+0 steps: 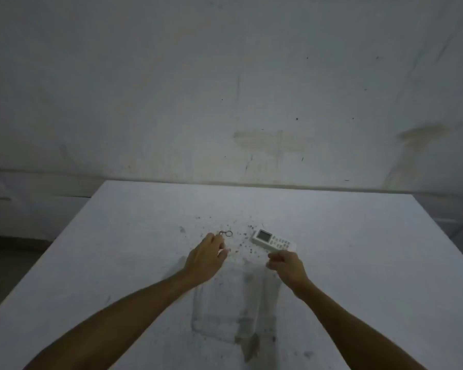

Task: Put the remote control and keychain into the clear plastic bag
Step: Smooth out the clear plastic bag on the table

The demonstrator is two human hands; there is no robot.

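— What do you see from where you stand?

— A stained white wall (225, 89) fills the back; below it a white table (358, 263) runs toward the person, speckled with dark flecks near its middle.

— And the bag?

— The clear plastic bag (233, 303) lies flat on the table between the two forearms, close to the person; it is hard to make out, only its faint edges and some grey smudges show through it; I cannot tell which end is the mouth.

— The hands?

— The left hand (205, 259) rests knuckles-up just past the bag's far left corner, its fingers curled down toward the table; the fingertips sit right at the near end of the keychain, though I cannot tell whether they have hold of it. The right hand (288, 265) is curled with the fingers folded in, at the near end of the remote; it touches or nearly touches that end, and whether it grips I cannot say.

— The remote itself?

— The remote control (273, 241) lies face-up on the table beyond the bag, white, with a grey screen at its far end and rows of small buttons; any lettering is too blurred to read.

— And the smallest thing?

— The keychain (226, 233), a small metal ring with a short link, lies on the table left of the remote, outside the bag.
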